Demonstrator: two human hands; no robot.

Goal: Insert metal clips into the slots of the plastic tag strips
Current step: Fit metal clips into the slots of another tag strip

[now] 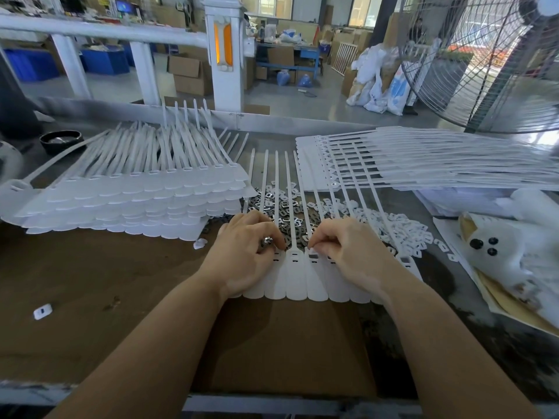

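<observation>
A white plastic tag strip (pixel 295 282) lies flat in front of me, its long tails running away over a heap of metal clips (pixel 282 211). My left hand (pixel 245 252) rests on the strip's left end, with several shiny clips bunched in its curled fingers. My right hand (pixel 348 249) sits on the strip's right part, thumb and forefinger pinching a small clip at a slot near the middle. A few slots to the right show dark metal inside. White plastic caps (pixel 405 229) lie scattered to the right of the clips.
A tall stack of tag strips (pixel 127 204) fills the left of the table, another stack (pixel 423 158) the back right. A black dish (pixel 60 142) stands far left, a white plush toy (pixel 502 246) at right, and a large fan (pixel 484 62) beyond.
</observation>
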